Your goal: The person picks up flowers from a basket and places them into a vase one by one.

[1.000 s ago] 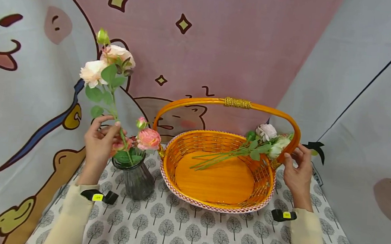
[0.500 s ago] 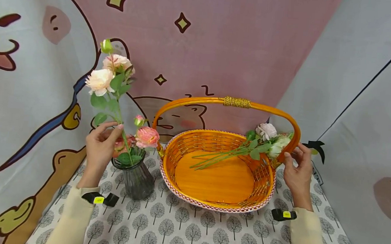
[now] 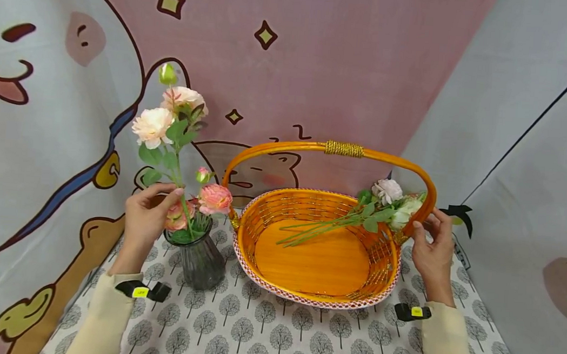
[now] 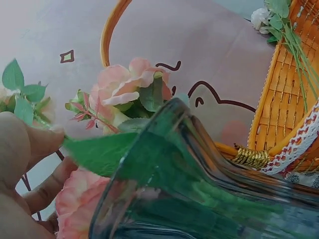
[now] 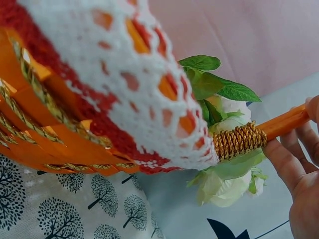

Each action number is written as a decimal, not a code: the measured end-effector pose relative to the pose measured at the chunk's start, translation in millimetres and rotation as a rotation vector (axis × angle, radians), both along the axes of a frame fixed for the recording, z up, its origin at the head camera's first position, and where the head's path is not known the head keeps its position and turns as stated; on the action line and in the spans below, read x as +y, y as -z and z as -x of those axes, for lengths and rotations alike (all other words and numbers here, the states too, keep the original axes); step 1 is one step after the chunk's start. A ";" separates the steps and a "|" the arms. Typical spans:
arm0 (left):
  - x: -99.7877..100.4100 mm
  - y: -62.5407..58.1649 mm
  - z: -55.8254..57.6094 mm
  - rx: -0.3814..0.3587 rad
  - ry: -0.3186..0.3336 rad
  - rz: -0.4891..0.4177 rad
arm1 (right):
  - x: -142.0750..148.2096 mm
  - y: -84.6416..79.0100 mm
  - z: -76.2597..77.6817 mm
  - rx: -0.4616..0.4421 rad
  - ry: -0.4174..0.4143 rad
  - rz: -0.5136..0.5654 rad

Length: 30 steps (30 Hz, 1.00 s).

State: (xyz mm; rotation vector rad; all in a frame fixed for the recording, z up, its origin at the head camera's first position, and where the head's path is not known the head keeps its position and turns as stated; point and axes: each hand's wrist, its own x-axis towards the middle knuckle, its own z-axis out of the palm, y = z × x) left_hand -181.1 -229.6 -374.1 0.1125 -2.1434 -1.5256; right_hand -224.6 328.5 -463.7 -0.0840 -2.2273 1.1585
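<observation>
My left hand (image 3: pixel 148 215) pinches the green stem of a pale peach artificial flower (image 3: pixel 153 127) above a dark glass vase (image 3: pixel 202 261). The stem's lower end runs down into the vase mouth. A pink flower (image 3: pixel 215 199) stands in the same vase, and another pink bloom (image 4: pixel 82 201) shows beside my left fingers. With my right hand (image 3: pixel 434 251) I grip the right base of the handle (image 5: pixel 286 122) of an orange wicker basket (image 3: pixel 315 302). White and pale green flowers (image 3: pixel 405 211) lie across the basket's right side, their stems pointing inward.
A tree-print cloth (image 3: pixel 280 339) covers the table under the vase and basket. Behind stands a pink and grey cartoon curtain (image 3: pixel 344 67). The basket's tall handle arches over its middle, with gold cord (image 3: pixel 345 149) wound round the top.
My left hand has moved down and slightly right, lowering the peach flower, whose stem sits deeper in the vase. My right hand stays on the basket handle.
</observation>
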 end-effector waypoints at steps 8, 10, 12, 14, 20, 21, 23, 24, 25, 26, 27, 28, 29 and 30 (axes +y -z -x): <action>-1.5 10.7 -6.1 -0.054 0.114 0.105 | -0.4 0.1 1.6 0.044 -0.023 -0.015; -2.8 12.4 -8.0 -0.089 0.121 0.150 | -0.4 0.1 1.6 0.045 -0.027 -0.013; -4.8 13.4 -9.5 -0.128 0.137 0.182 | -0.4 0.6 1.2 0.045 -0.028 -0.006; -7.0 14.2 -10.4 -0.160 0.151 0.229 | -0.4 0.7 0.9 0.043 -0.027 0.001; -11.8 14.0 -12.3 -0.177 0.157 0.288 | -0.5 0.7 1.4 0.041 -0.021 -0.002; -12.0 13.1 -12.9 -0.181 0.145 0.276 | -0.4 0.8 1.6 0.041 -0.021 -0.004; -11.9 10.7 -13.9 -0.199 0.117 0.230 | -0.3 0.9 1.6 0.043 -0.021 -0.006; -11.7 9.2 -13.9 -0.205 0.101 0.194 | -0.2 0.9 1.4 0.041 -0.018 -0.004; -11.3 7.4 -13.5 -0.207 0.088 0.159 | -0.2 1.0 1.2 0.040 -0.016 -0.003; -10.8 5.5 -13.1 -0.206 0.073 0.116 | -0.2 1.0 0.8 0.037 -0.015 0.000; -10.6 3.7 -12.2 -0.199 0.063 0.080 | -0.3 0.7 0.5 0.033 -0.013 0.003; -10.4 1.9 -11.4 -0.186 0.057 0.042 | -0.4 0.6 0.3 0.030 -0.012 0.006; -9.9 0.0 -10.4 -0.169 0.053 0.005 | -0.5 0.5 0.0 0.026 -0.013 0.010; -9.6 -1.5 -9.4 -0.146 0.054 -0.032 | -0.6 0.5 -0.2 0.023 -0.012 0.011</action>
